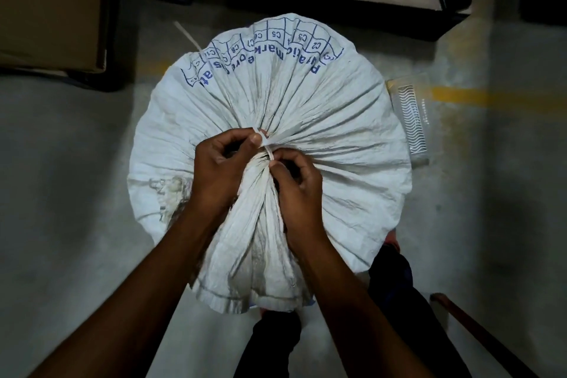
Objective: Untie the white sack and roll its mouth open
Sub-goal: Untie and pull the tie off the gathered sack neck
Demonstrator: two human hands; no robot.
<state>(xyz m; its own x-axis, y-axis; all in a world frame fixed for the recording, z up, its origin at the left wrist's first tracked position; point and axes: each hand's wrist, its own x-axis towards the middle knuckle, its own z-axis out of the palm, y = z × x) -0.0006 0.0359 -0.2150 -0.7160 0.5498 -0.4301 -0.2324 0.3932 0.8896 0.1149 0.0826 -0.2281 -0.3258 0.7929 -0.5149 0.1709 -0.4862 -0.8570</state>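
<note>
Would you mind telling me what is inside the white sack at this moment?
The contents cannot be seen: the white sack is bunched shut at its neck by a white tie, which the left hand and right hand are pinching.

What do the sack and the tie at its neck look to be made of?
Sack: likely woven plastic, matte white with blue print; it creases into stiff, sharp pleats and has a stitched hem. Tie: a flat, thin white strip, maybe plastic tape or a strip of the same fabric; too small to be sure. The left hand and right hand pinch it.
</note>
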